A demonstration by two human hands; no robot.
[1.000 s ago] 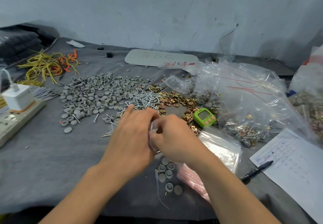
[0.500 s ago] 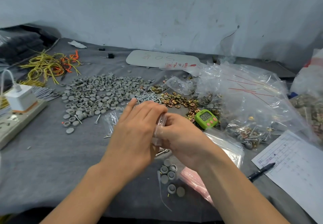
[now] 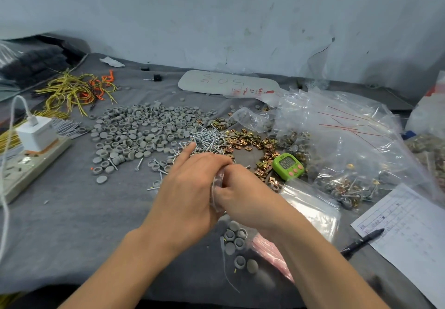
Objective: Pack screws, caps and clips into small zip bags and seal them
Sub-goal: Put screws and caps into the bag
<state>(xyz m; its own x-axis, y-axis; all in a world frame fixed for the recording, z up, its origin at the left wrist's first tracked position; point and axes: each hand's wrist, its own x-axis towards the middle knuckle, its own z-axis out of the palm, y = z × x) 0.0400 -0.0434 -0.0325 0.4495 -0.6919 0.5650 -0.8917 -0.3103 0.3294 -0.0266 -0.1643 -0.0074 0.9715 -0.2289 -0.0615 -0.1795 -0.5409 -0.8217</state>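
The small zip bag (image 3: 217, 186) sits upright between the two hands, just above the grey cloth (image 3: 72, 212) at the near middle of the table. Only a narrow strip of clear plastic shows between the palms, so what it contains cannot be made out. The left hand (image 3: 190, 193) grips the bag from the left with its fingers curled toward it, while the index finger points away toward the far side. The right hand (image 3: 243, 198) pinches the bag's right edge, fingers bent round the plastic, and the two hands touch.

Just beyond the hands lies a heap of silver screws (image 3: 207, 140). To its left spreads a wide scatter of grey caps (image 3: 144, 130), and to its right a scatter of brass clips (image 3: 250, 142). A small cluster of caps (image 3: 237, 239) lies near the person, below the wrists. Beside it, pink-striped bags (image 3: 269, 248) are partly hidden under the right forearm.

A green timer (image 3: 287, 165) stands right of the hands, touching the clips. A stack of empty zip bags (image 3: 310, 202) lies just nearer than it. Large crumpled clear bags (image 3: 349, 135) fill the right side, and some hold mixed parts. A printed sheet (image 3: 409, 231) lies at the near right with a black pen (image 3: 361, 242) at its left edge.

At the left edge a white charger (image 3: 36, 135) is plugged into a power strip (image 3: 29, 164). Yellow wires (image 3: 69, 89) lie tangled at the far left. A flat white board (image 3: 228, 84) with handwriting lies at the far middle, by the wall.
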